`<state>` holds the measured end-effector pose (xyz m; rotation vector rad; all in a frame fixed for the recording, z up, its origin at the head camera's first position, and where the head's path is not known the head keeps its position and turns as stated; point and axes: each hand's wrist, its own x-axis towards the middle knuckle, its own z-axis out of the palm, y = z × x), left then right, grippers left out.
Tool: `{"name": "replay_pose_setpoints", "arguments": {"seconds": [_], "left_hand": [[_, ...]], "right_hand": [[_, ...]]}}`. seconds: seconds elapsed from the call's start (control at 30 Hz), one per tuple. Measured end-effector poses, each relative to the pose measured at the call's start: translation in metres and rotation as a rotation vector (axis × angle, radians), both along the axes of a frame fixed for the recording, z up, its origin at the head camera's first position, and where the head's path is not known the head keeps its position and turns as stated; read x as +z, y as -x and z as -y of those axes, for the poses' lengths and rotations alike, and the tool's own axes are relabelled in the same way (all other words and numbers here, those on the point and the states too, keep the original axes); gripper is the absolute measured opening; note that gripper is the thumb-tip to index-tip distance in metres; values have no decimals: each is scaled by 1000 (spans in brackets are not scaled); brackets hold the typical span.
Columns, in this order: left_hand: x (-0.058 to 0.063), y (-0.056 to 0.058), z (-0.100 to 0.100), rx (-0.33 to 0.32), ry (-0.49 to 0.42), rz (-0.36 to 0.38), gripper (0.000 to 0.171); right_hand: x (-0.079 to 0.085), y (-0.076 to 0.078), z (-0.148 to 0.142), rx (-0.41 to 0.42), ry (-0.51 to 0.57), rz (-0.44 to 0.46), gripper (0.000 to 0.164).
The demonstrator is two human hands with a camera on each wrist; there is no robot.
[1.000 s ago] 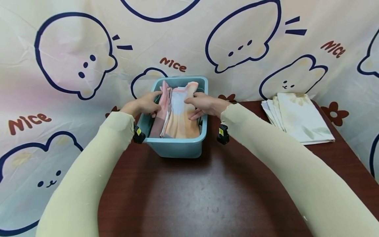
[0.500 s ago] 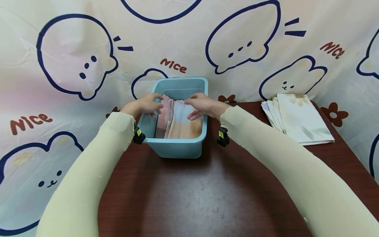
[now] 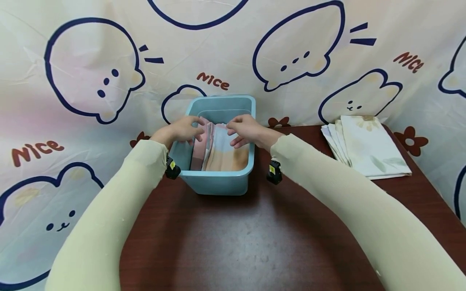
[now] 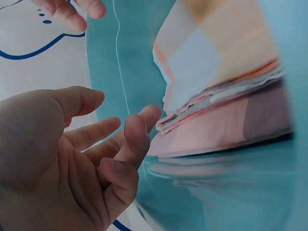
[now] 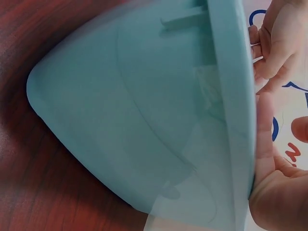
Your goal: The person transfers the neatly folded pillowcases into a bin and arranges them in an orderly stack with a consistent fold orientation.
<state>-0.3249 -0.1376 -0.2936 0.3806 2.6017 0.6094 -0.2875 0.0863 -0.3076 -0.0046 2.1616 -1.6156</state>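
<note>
Folded cloths, one pink and mauve [image 3: 199, 152] and one pale blue and orange checked [image 3: 223, 155], stand side by side inside a light blue plastic bin [image 3: 214, 173]. Over the bin's left side hovers my left hand [image 3: 183, 129], fingers loosely bent and holding nothing. Opposite it, above the right rim, my right hand [image 3: 247, 129] is also relaxed with nothing in its grasp. The left wrist view shows the left hand [image 4: 82, 154] apart from the checked cloth [image 4: 211, 53]. In the right wrist view the bin wall [image 5: 144, 110] hides part of the right hand [image 5: 274, 178].
A stack of folded white cloths [image 3: 375, 147] with a leaf print lies at the table's right. The dark wooden table [image 3: 236, 242] extends in front of the bin. A printed curtain [image 3: 225, 48] hangs close behind.
The folded cloths have dropped lower into the bin, and both hands have let go of them. Since half a second ago the hands have barely shifted.
</note>
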Motion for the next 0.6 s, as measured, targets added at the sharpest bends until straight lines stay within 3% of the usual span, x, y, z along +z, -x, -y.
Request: {"name": "replay_pose_setpoints", "arguments": {"seconds": [0.4,0.6], "left_hand": [[-8,-7,-5,-9,-26,1,42],[-10,-10,-6,-28,-64,-32,42]], "right_hand": [[-9,-7,-4,-36,112,-121,29],[-13,-11,-11,-59,185,-175,28]]}}
